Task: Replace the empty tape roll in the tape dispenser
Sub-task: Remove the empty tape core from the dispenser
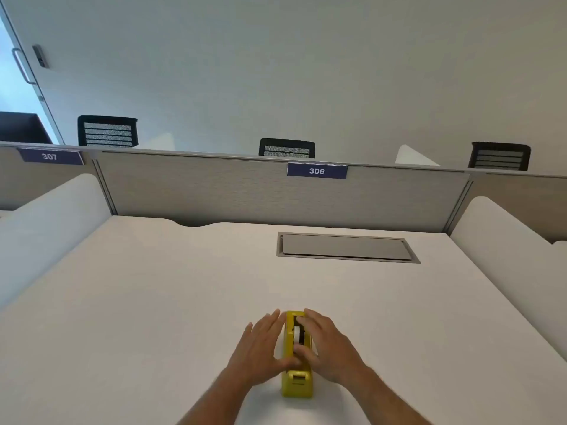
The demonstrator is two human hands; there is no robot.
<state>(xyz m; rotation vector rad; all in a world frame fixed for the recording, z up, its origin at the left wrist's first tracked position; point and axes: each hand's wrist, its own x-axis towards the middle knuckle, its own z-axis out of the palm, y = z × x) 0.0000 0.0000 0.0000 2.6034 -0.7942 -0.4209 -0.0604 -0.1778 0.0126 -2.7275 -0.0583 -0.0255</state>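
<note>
Standing on the white counter (153, 302), the yellow plastic tape dispenser (297, 357) carries a white tape roll (297, 335) in its open well. The left hand (260, 348) lies flat against its left side, grip released; the right hand (326, 345) drapes over the roll, fingers loosely spread, clasping nothing.

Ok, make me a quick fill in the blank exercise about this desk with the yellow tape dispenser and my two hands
1. The tape dispenser is coloured ____.
2. The sign on the divider straight ahead reads ____.
3. The left hand and right hand flank the ____.
4. The grey cable hatch set into the desk is ____.

Missing words: yellow; 306; dispenser; closed
</note>
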